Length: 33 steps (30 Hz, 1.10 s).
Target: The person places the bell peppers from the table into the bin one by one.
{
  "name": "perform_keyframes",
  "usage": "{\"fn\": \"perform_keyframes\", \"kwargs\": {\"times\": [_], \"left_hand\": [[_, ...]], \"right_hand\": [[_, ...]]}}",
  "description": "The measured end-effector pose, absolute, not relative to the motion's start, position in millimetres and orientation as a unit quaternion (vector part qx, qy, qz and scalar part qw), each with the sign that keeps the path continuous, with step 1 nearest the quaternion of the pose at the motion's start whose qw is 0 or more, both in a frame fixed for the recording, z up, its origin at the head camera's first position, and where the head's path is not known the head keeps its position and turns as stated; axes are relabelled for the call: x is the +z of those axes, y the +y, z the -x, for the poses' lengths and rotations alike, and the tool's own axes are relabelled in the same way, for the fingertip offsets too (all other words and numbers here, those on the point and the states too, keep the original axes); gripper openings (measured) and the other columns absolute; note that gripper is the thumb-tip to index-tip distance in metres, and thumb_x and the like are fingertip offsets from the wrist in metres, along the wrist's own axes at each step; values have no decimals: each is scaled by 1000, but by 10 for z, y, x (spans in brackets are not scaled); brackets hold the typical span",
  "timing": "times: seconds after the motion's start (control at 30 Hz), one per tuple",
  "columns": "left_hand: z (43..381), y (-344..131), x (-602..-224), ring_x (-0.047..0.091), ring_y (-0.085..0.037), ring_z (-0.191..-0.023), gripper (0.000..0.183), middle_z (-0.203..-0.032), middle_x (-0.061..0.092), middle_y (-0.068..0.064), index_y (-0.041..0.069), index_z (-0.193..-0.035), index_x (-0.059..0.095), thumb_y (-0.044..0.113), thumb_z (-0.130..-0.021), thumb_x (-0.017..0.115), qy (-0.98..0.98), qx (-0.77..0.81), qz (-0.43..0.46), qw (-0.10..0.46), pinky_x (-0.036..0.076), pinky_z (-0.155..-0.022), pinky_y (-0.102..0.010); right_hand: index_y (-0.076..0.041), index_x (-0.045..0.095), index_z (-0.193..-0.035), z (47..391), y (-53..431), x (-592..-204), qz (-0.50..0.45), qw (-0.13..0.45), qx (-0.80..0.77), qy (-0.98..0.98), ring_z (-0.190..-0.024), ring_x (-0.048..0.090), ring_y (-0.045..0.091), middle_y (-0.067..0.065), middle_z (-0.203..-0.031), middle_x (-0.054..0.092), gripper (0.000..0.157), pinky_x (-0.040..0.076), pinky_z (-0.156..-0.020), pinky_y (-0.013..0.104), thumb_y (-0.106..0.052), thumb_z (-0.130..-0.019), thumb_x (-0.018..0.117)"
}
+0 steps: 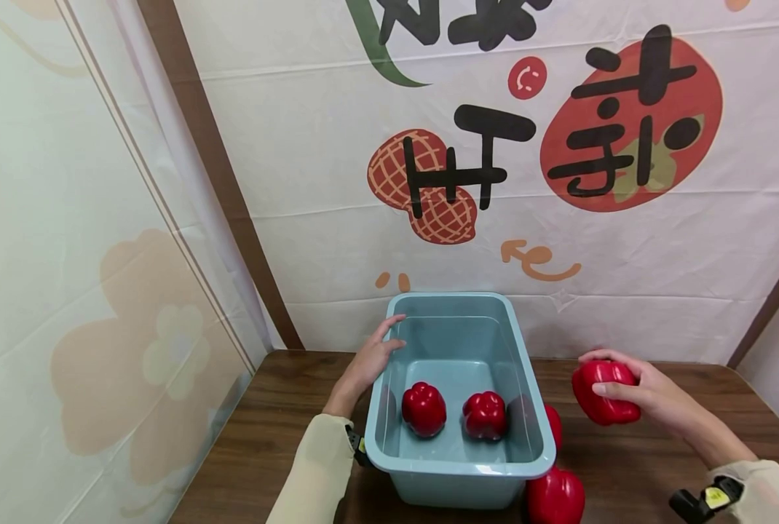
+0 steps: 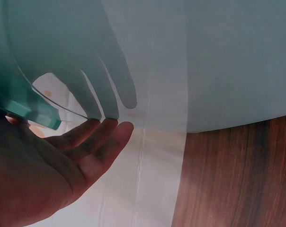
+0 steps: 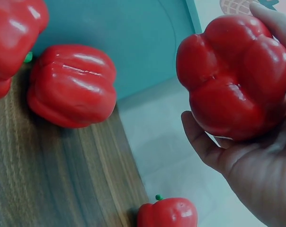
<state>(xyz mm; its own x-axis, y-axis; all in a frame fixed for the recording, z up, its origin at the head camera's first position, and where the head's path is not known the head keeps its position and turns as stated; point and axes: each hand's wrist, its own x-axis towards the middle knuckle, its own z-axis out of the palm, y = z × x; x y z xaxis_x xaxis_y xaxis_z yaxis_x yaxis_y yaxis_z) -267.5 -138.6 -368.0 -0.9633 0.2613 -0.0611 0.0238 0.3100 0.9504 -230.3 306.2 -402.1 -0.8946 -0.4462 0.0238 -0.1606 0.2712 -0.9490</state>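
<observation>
My right hand (image 1: 651,393) grips a red bell pepper (image 1: 606,393) in the air, right of a light blue plastic bin (image 1: 455,469). In the right wrist view, the lobed end of this bell pepper (image 3: 233,78) faces the camera, with fingers and thumb around it. My left hand (image 1: 370,362) holds the bin's left rim. Two digits reach over the rim, while other fingertips (image 2: 126,130) touch the outer wall (image 2: 237,66). Inside the bin, one red bell pepper (image 1: 424,410) lies left and another (image 1: 485,415) lies right, a gap between them.
On the brown wooden table (image 1: 265,429), more red bell peppers (image 1: 555,497) lie against the bin's right side, partly hidden by it. Another pepper (image 3: 167,213) with a green stem shows low in the right wrist view. A printed white curtain (image 1: 324,218) hangs behind the table.
</observation>
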Motion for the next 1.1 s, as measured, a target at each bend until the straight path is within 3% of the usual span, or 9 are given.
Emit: {"fn": "perform_keyframes", "kwargs": {"times": [0.47,0.77,1.1], "left_hand": [[2675,-1385,-3683,46,-41,-126,54,-159,23,-21,16,-154,33,20,-101,43,802,582,-92,99,47,-94,-48],[2676,-1381,-3688,44,-43,-128,54,-160,23,-21,15,-154,32,19,-101,42,799,586,-93,99,42,-101,-59],[2686,-1385,-3695,47,-41,-125,53,-159,24,-21,16,-154,33,19,-101,42,804,579,-92,96,48,-95,-50]], "right_hand": [[-15,49,-135,2304,3011,-3918,199,103,-578,785,-102,63,17,-8,-117,63,42,59,-75,43,-11,-94,59],[-15,48,-136,2317,2974,-3871,202,101,-578,784,-103,63,17,-8,-118,61,44,59,-75,44,-11,-94,59],[-13,47,-137,2325,2930,-3809,207,92,-574,787,-105,61,17,-7,-120,59,47,59,-75,45,-11,-92,62]]}}
